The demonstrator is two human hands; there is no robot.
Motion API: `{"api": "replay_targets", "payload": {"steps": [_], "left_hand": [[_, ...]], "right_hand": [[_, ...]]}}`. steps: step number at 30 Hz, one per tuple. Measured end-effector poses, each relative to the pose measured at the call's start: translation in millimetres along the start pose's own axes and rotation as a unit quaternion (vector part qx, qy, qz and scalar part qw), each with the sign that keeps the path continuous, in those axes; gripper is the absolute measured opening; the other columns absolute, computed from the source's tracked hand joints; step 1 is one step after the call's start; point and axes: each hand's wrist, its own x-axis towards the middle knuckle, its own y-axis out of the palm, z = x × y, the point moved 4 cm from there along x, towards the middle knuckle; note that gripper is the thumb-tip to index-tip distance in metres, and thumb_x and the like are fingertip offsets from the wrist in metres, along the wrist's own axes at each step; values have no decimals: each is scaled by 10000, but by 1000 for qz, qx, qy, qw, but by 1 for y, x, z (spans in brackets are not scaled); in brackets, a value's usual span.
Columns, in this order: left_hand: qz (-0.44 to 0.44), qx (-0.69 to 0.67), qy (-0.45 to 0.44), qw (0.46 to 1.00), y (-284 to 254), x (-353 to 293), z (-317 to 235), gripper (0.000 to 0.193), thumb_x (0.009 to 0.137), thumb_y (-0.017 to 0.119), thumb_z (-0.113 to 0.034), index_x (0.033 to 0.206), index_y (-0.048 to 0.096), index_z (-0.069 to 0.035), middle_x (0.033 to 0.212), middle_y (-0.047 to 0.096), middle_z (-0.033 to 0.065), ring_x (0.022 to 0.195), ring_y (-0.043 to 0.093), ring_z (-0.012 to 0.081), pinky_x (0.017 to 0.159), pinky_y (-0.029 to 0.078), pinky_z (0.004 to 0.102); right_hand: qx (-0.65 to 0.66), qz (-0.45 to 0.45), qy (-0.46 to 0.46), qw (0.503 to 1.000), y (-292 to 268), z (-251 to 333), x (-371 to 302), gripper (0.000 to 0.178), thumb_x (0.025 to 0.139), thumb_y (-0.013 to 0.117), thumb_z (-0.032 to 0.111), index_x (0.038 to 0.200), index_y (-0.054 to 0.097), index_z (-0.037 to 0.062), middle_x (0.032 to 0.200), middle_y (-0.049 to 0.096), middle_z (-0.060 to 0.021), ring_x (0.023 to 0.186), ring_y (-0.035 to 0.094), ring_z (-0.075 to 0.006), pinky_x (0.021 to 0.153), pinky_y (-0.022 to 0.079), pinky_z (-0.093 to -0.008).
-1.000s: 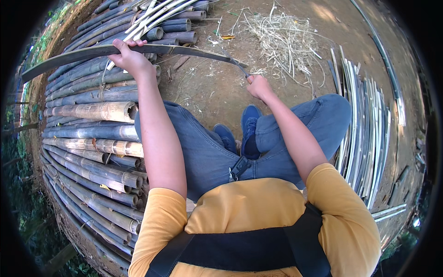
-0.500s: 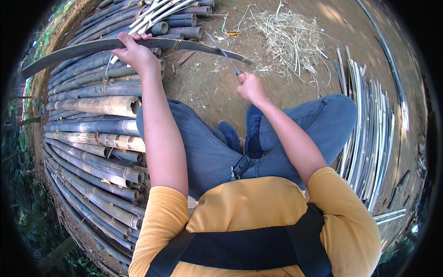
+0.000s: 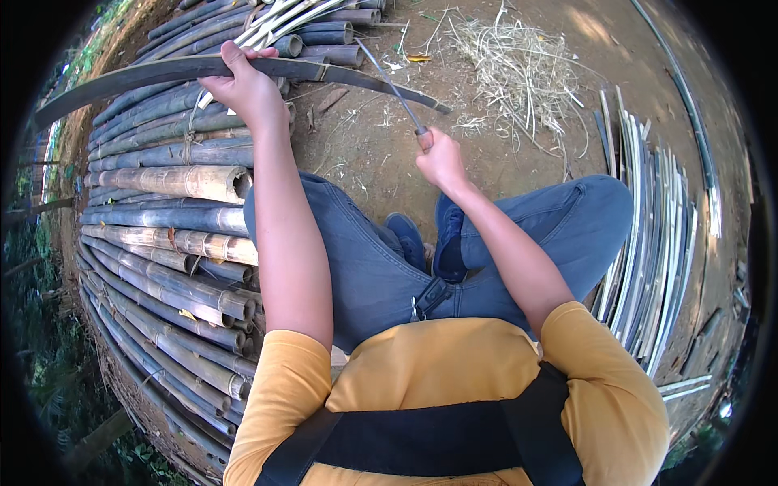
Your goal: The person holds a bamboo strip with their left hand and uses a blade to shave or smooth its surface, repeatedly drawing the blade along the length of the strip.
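Note:
My left hand (image 3: 250, 91) is closed around a long dark bamboo strip (image 3: 150, 74), its thumb lying over the top. The strip stretches across the upper view and tapers off to the right. In my right hand (image 3: 443, 159) is a knife (image 3: 390, 85) with a wooden handle and a long thin blade. The blade points up and to the left, crossing or passing close to the strip's right part; whether they touch I cannot tell.
Stacked bamboo poles (image 3: 182, 182) fill the left side, with pale split strips (image 3: 279, 23) on top. A heap of shavings (image 3: 519, 73) lies on the ground ahead. Long bamboo slats (image 3: 648, 235) lie beside my right knee, and a long pole (image 3: 689, 113) lies farther right.
My left hand has risen slightly with the bamboo strip. The knife's blade has tilted a little more upright in my right hand. The whole view has shifted slightly.

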Motion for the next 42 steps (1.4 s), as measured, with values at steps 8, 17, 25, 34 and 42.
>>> {"api": "replay_targets", "payload": {"steps": [8,17,25,34,42], "left_hand": [[19,7,-27,999,-7,8,7,637,1041,481,-220,1465,40,-44,772,509,68,644,572,168,679,547,338],[-13,11,-15,1000,-1,6,7,290,1054,441,-213,1197,244,-56,776,479,67,632,525,170,647,555,370],[-59,31,-24,998,-6,5,13,315,1050,452,-243,1140,232,-37,788,481,90,637,540,191,639,554,374],[-99,59,-30,993,-16,5,13,557,1056,424,-237,1398,45,-14,767,492,87,636,533,188,630,552,375],[-88,67,-55,992,-12,2,9,579,1061,415,-275,1419,42,-14,774,469,81,634,505,179,650,546,362]], "right_hand": [[-31,13,13,999,-7,-10,20,193,879,549,186,925,616,11,899,670,-255,917,643,-442,782,497,-504],[-81,52,105,990,-9,-52,47,233,946,534,235,1074,632,67,1030,681,-215,1003,657,-380,832,515,-497],[-41,-18,164,985,1,-113,58,244,922,527,214,1049,662,56,952,678,-261,958,658,-420,823,499,-505],[-61,27,102,993,20,-65,38,235,960,529,291,1044,646,105,1075,677,-219,1029,649,-395,877,509,-495],[-50,45,142,988,1,-57,37,296,977,517,323,1078,655,82,1115,666,-211,1064,639,-375,896,504,-480]]}}
